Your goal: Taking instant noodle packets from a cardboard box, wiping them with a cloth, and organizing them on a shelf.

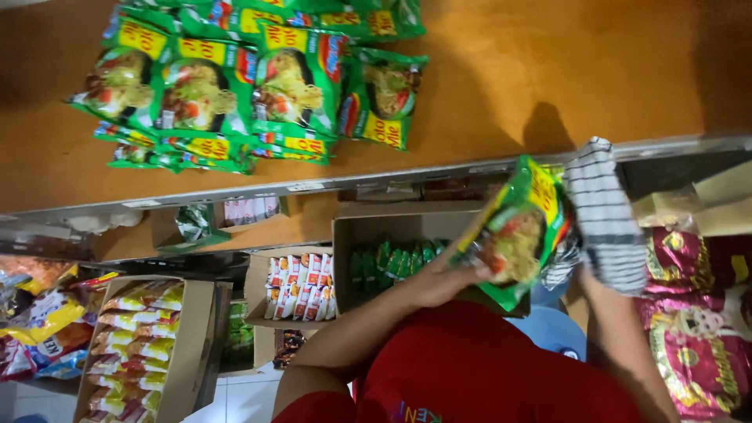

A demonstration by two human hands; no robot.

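The left hand [446,286] reaches up from a bent elbow and grips the lower edge of a green noodle packet [513,231], held aloft just below the orange shelf [548,70]. The right hand [583,235] is raised beside it, mostly hidden under a checked cloth [605,215], so I cannot tell its grip. A stack of green packets [235,86] lies on the shelf, well apart.
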